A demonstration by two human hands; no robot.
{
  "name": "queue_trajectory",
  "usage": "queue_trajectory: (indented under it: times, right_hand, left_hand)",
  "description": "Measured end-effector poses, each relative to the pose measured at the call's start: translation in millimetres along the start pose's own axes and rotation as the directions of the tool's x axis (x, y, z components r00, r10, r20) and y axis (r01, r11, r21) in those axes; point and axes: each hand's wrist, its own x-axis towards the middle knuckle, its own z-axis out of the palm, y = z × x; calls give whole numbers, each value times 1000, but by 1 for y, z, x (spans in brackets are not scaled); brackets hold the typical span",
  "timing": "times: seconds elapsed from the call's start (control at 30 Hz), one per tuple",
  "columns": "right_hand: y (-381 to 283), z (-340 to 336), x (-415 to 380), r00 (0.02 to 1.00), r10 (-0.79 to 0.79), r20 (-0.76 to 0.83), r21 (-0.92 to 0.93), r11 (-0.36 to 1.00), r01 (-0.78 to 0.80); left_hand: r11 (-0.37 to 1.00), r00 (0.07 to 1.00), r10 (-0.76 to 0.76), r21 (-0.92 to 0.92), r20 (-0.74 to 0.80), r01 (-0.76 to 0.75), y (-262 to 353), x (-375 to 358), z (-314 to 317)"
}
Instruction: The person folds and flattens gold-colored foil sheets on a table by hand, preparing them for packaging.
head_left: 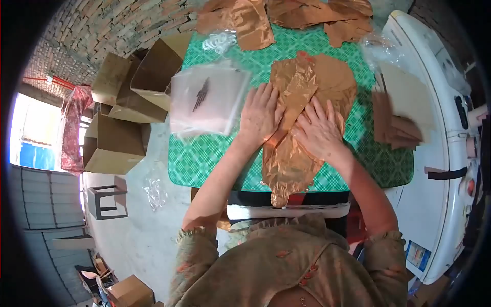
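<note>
A shiny copper-coloured piece of fabric (291,169), possibly a garment, lies partly folded on the green checked tabletop (225,158). One narrow end hangs over the table's front edge. My left hand (261,116) rests flat at its left side, fingers stretched forward. On the middle of the fabric lies my right hand (321,128), palm down with the fingers spread. Both hands touch the cloth without gripping it. Left of my left hand is a stack of clear plastic bags (220,110), with a small bundle of dark thin strips (201,94) on top.
More copper fabric (250,23) is heaped at the table's far edge, near a white string bundle (220,42). Brown cardboard sheets (394,125) lie on the right, by a white appliance (434,204). Open cardboard boxes (120,140) and a small stool (106,202) stand left.
</note>
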Motion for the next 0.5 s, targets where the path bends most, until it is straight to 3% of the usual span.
queue_trajectory:
  times: [0.2, 0.27, 0.3, 0.5]
  right_hand:
    - [1, 0, -1, 1000, -18, -22, 10, 1000, 18]
    - [1, -1, 0, 999, -19, -29, 32, 999, 20]
    - [0, -1, -1, 1000, -17, -14, 28, 999, 18]
    - [-2, -9, 1, 995, 13, 96, 26, 1000, -15]
  left_hand:
    - [1000, 999, -25, 11, 43, 24, 6, -3, 0]
    - [996, 983, -88, 6, 161, 88, 8, -3, -1]
    - [993, 969, -116, 4, 220, 118, 9, -4, -1]
    - [988, 961, -139, -28, 239, 150, 8, -4, 0]
